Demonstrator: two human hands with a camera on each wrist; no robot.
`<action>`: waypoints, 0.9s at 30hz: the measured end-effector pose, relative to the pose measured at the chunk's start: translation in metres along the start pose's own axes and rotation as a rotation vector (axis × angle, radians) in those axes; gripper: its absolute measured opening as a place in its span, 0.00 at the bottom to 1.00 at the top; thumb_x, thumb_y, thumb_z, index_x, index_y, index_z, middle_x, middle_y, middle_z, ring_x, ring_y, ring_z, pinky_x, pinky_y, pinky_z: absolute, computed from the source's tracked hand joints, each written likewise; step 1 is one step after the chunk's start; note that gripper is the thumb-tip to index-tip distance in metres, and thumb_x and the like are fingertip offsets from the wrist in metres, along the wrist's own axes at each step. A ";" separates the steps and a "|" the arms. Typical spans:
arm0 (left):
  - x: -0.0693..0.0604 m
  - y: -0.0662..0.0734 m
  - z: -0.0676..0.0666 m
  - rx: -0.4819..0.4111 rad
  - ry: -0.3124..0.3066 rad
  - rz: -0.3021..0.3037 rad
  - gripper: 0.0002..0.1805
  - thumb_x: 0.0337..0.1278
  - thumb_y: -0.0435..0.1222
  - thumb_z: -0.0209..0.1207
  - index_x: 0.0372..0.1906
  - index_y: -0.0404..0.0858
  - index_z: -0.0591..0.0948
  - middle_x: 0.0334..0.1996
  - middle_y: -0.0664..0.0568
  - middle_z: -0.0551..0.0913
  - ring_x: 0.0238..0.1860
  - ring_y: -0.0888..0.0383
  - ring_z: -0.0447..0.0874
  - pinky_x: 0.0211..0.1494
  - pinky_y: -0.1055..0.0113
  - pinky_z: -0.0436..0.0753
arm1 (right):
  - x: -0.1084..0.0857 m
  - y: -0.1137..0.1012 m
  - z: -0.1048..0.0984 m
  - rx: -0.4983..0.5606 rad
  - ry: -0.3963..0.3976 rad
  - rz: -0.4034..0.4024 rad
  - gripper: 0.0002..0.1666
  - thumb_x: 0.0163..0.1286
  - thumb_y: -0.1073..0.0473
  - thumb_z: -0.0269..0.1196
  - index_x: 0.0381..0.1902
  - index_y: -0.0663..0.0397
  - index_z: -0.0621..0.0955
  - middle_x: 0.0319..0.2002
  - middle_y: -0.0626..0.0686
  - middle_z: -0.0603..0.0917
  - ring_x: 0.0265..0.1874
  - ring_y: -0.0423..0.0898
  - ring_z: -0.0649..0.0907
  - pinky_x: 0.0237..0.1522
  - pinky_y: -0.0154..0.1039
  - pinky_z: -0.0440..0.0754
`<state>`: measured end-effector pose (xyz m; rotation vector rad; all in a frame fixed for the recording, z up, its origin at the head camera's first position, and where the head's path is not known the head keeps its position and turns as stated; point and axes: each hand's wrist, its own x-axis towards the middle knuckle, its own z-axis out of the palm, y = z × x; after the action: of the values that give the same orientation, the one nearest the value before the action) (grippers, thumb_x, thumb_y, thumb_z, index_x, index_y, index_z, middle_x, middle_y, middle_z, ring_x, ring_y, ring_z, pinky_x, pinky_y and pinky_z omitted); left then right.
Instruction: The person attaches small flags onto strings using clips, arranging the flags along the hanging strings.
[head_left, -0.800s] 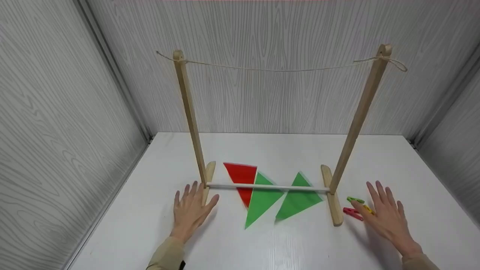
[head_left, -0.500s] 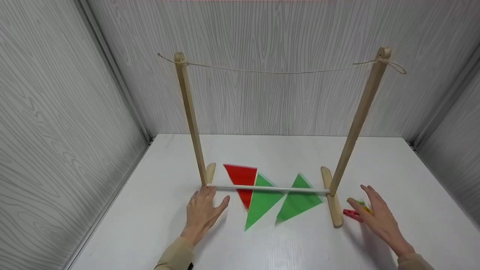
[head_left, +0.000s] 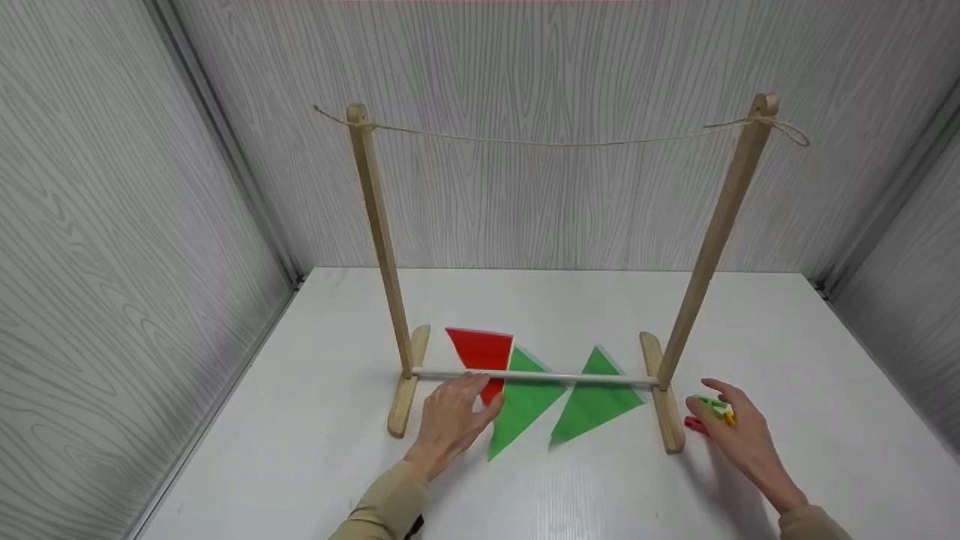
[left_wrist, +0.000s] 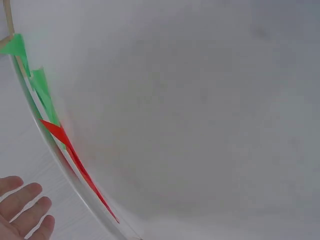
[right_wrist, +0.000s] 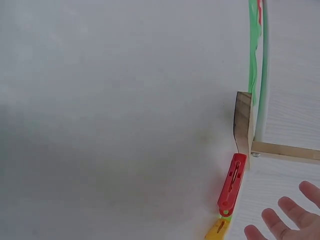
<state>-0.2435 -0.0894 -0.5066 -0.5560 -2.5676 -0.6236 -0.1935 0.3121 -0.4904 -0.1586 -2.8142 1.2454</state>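
A red flag [head_left: 480,350], two green flags [head_left: 598,409]; clips [right_wrist: 232,184] red, green, yellow (walls [head_left: 555,214] grey, wood-grained).

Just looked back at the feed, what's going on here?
A person has the left hand out over the near side of the red pennant, by the white rod, and the right hand at the clips. Neither hand appears to hold anything. The red pennant and two green pennants lie on the table, under the rod. A string runs between the tops of the frame's two wooden posts.
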 end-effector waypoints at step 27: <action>0.016 0.055 0.042 0.165 -0.464 0.329 0.21 0.74 0.42 0.54 0.67 0.50 0.77 0.68 0.58 0.78 0.74 0.53 0.71 0.77 0.53 0.68 | 0.014 -0.018 0.035 -0.005 -0.055 -0.052 0.29 0.72 0.49 0.63 0.64 0.62 0.77 0.58 0.63 0.82 0.41 0.45 0.78 0.32 0.31 0.74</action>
<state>-0.2435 -0.0191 -0.5141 -1.1454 -2.8112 -0.1794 -0.2120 0.2761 -0.5008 -0.0522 -2.8484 1.2507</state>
